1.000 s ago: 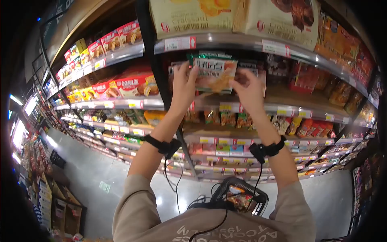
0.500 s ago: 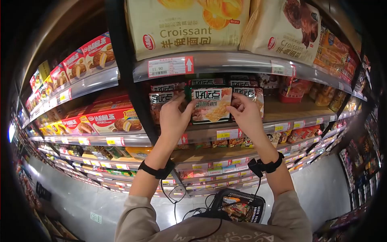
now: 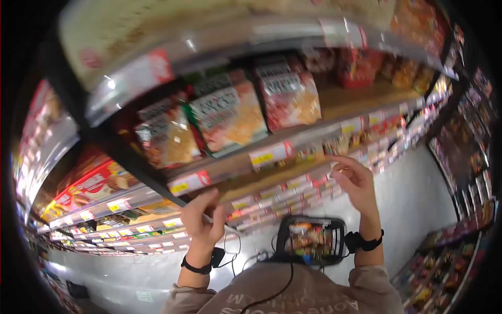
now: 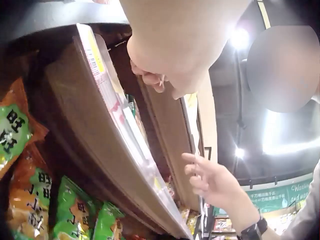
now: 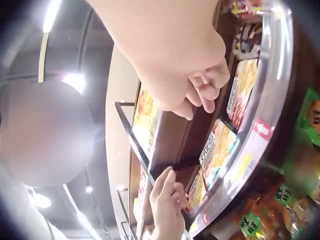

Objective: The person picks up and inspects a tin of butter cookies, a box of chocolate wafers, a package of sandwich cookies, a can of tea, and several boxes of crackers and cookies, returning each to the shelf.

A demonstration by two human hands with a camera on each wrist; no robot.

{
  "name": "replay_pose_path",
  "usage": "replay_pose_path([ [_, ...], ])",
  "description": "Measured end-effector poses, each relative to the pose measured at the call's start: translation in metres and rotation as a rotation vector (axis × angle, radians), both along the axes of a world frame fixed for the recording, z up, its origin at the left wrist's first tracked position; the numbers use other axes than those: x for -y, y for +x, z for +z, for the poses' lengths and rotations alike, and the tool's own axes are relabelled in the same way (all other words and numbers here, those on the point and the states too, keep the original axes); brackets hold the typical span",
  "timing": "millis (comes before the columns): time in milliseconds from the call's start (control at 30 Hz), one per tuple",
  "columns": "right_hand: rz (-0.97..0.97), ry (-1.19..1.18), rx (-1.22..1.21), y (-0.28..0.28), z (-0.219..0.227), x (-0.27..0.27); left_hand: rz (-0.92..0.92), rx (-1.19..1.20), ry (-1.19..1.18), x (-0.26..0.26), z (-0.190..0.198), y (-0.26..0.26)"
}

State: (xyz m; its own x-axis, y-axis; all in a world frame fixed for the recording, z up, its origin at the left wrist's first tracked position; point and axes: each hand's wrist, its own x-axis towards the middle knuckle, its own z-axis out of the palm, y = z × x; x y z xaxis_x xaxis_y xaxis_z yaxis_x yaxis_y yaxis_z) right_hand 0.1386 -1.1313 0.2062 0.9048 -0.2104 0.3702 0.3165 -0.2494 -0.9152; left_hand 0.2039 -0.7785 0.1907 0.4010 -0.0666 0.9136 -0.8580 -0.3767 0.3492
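Note:
Both hands are empty, held in front of the shelf. My left hand is low on the left, fingers loosely bent, just below the shelf edge. On the right, my right hand hangs in the air with its fingers loosely curved, apart from the goods. A biscuit packet with green edges stands on the shelf, leaning back between a red-edged packet and another biscuit packet. In the right wrist view the packets stand in a row behind the clear shelf lip.
A black shopping basket with packaged goods is low before the body. Price tags line the shelf edge. Large croissant bags fill the shelf above. Red boxes stand to the left past a dark upright. Green-orange snack bags lie lower down.
Both hands have let go of the green-edged biscuit packet and drawn back, down and apart. The packet stays on the shelf. The head view has tilted and moved in closer.

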Motion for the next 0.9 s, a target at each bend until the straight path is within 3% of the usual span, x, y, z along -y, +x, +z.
replay_pose_path([
  [233, -0.615, 0.308, -0.546, -0.172, -0.163, 0.111, -0.309, -0.788, 0.480, 0.047, -0.123, -0.042],
  [433, -0.906, 0.557, -0.731, -0.286, -0.307, 0.134, -0.555, -0.957, 0.787, 0.135, -0.152, -0.039],
  [567, -0.882, 0.651, -0.890, -0.322, -0.419, 0.131, -0.615, -1.066, 0.964, 0.194, -0.192, -0.048],
  [733, -0.823, 0.926, -1.039, -0.314, -0.555, 0.116, -0.699, -1.160, 1.259, 0.202, -0.248, -0.065],
  [800, -0.757, 0.996, -1.124, -0.302, -0.622, 0.110, -0.536, -1.315, 1.399, 0.187, -0.273, -0.068],
  [900, -0.646, 0.995, -1.219, -0.268, -0.720, 0.105, -0.414, -1.439, 1.427, 0.166, -0.313, -0.067],
])
